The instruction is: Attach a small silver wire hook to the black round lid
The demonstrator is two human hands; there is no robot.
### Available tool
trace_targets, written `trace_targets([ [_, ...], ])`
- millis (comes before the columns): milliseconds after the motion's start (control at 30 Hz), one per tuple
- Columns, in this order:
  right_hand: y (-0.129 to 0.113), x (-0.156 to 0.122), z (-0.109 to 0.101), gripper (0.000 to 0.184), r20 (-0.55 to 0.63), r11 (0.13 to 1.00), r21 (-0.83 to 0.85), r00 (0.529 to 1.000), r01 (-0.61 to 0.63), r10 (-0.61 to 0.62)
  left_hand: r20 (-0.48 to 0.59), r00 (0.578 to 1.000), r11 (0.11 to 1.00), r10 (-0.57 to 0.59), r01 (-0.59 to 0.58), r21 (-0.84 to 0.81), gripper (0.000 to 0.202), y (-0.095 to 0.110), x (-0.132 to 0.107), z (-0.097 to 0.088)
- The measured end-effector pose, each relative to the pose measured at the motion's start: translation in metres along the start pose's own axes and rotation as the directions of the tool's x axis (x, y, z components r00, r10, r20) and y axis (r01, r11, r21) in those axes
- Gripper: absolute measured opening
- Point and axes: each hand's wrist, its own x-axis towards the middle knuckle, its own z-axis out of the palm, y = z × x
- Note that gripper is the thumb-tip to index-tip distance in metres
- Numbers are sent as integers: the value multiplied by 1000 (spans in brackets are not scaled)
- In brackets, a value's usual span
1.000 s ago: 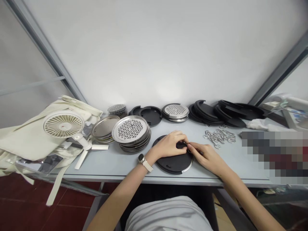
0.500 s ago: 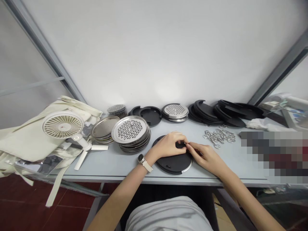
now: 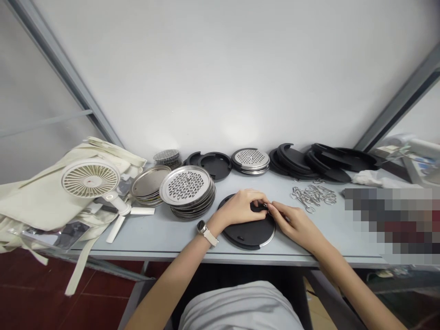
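Note:
A black round holder (image 3: 245, 233) lies flat near the table's front edge, a strip of shiny metal rim showing at its lower right. Over its upper part, my left hand (image 3: 245, 207) rests with thumb and forefinger pinched together at the far right side; what they grip is hidden. My right hand (image 3: 293, 223) meets it there, its fingertips closed on a small metal ring (image 3: 266, 206), of which only a glint shows. Right of the hands lies a loose pile of metal key rings (image 3: 314, 195) with clips.
Stacked round metal grater plates (image 3: 187, 185) and plain metal discs (image 3: 150, 182) stand at left. Along the wall sit black holders (image 3: 216, 166), a holder with a perforated plate (image 3: 250, 158), and more black holders (image 3: 295, 160). A white fan (image 3: 90, 179) and cream bag (image 3: 44, 192) occupy the left end.
Very little differs. The fingertips of my right hand have shifted slightly at the pinch point; the holder and my left hand stay in place.

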Motion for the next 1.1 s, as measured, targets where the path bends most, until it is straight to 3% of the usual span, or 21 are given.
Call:
trace_targets([
  [367, 0, -1, -2, 34, 59, 1000, 0, 998, 5, -5, 10, 999, 999, -45, 46, -22, 15, 2, 0, -1],
  [633, -3, -1, -2, 35, 36, 1000, -12, 999, 13, -13, 13, 998, 997, -66, 66, -32, 17, 1, -1, 0],
  [833, -2, -1, -1, 36, 8, 998, -53, 1000, 16, -16, 5, 996, 989, -89, 89, -119, 32, -2, -1, 2],
  [1100, 0, -1, 1, 32, -44, 996, -82, 998, 30, -33, 27, 997, 992, -68, 71, -106, 31, -1, -1, 1],
])
